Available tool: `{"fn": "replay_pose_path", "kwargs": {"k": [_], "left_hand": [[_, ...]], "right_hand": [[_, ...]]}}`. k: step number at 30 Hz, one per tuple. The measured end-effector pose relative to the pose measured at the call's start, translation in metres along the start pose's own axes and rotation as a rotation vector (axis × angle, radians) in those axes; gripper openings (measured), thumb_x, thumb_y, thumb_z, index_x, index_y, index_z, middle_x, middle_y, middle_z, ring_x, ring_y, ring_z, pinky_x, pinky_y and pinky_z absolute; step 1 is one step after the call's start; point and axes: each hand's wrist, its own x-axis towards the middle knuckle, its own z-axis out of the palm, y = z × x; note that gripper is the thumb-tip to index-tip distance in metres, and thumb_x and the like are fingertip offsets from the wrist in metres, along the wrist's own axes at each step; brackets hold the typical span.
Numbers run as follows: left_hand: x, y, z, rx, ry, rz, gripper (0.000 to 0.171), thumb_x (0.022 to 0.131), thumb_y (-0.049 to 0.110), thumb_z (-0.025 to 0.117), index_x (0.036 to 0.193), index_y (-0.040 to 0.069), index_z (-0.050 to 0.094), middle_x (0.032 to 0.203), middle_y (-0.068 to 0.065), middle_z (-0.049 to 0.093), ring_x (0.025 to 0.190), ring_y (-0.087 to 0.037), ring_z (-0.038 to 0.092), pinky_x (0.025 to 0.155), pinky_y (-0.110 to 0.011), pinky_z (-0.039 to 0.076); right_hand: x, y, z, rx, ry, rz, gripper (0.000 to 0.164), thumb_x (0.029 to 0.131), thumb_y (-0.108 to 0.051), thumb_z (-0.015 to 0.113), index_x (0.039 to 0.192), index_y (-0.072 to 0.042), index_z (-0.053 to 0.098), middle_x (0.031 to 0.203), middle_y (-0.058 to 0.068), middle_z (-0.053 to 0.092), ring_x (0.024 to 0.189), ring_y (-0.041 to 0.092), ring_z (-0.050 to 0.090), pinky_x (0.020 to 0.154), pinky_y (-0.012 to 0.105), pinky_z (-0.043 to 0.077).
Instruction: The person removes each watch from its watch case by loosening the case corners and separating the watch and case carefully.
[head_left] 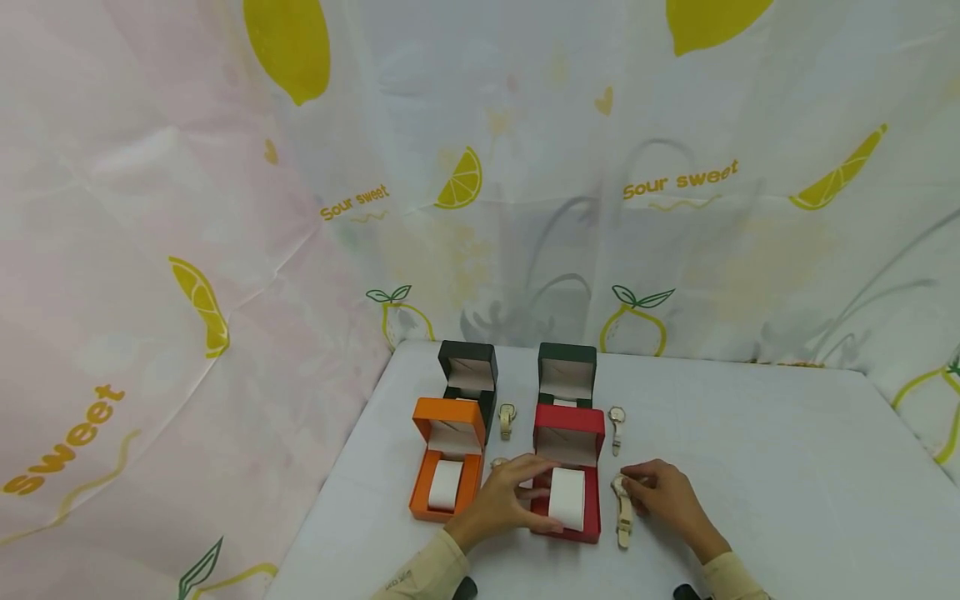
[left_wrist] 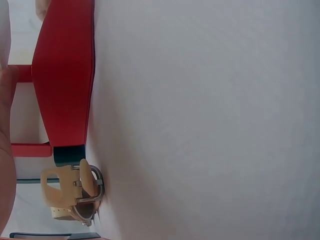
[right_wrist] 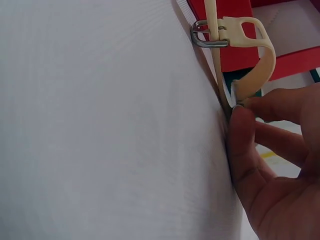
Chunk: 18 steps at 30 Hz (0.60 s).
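My left hand reaches into the open red watch box. Its thumb and fingers span the white cushion inside, and seem to grip it at its near and far ends. To the right of that box my right hand pinches a cream-strapped watch at its case. The right wrist view shows thumb and forefinger on the case, with the buckled strap standing as a loop on the table. Another cream-strapped watch lies left of the red box, partly behind my left hand in the head view.
An open orange watch box with a white cushion stands at left. Behind are two open dark green boxes, one left and one right. Two more watches lie beside them, one left and one right. White cloth covers the table.
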Motion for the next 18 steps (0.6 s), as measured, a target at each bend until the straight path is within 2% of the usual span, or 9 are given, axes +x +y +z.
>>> {"fn": "replay_pose_path", "kwargs": {"k": [4, 8, 13, 18], "left_hand": [[0.0001, 0.0005, -0.0009, 0.064, 0.007, 0.018, 0.072, 0.073, 0.025, 0.086, 0.138, 0.016, 0.055, 0.126, 0.005, 0.055, 0.114, -0.018, 0.058, 0.087, -0.022, 0.052], [0.0008, 0.0001, -0.0013, 0.068, 0.008, 0.018, 0.073, 0.073, 0.026, 0.086, 0.138, 0.014, 0.055, 0.127, 0.004, 0.055, 0.113, -0.014, 0.058, 0.089, -0.023, 0.051], [0.0011, -0.0005, -0.0016, 0.076, 0.018, 0.025, 0.074, 0.073, 0.025, 0.086, 0.139, 0.014, 0.054, 0.128, 0.003, 0.056, 0.113, -0.011, 0.057, 0.088, -0.024, 0.052], [0.0036, -0.0019, -0.0028, 0.113, 0.041, 0.073, 0.072, 0.075, 0.025, 0.086, 0.139, 0.016, 0.054, 0.127, 0.002, 0.057, 0.111, -0.012, 0.057, 0.087, -0.023, 0.052]], "right_hand": [[0.0013, 0.0002, -0.0002, 0.030, -0.001, 0.047, 0.031, 0.095, -0.023, 0.064, 0.110, 0.004, 0.070, 0.080, 0.004, 0.058, 0.060, 0.014, 0.056, 0.051, 0.027, 0.047], [0.0025, 0.0001, -0.0016, 0.082, -0.002, 0.100, 0.045, 0.098, -0.034, 0.058, 0.111, 0.008, 0.067, 0.074, 0.004, 0.058, 0.059, 0.015, 0.056, 0.053, 0.029, 0.049], [0.0024, 0.0000, -0.0016, 0.130, -0.004, 0.136, 0.048, 0.099, -0.036, 0.053, 0.111, 0.009, 0.066, 0.072, 0.005, 0.058, 0.058, 0.016, 0.056, 0.053, 0.029, 0.051], [0.0026, 0.0007, -0.0008, 0.149, -0.002, 0.146, 0.050, 0.100, -0.037, 0.050, 0.113, 0.009, 0.065, 0.068, 0.004, 0.059, 0.058, 0.016, 0.056, 0.052, 0.028, 0.051]]}}
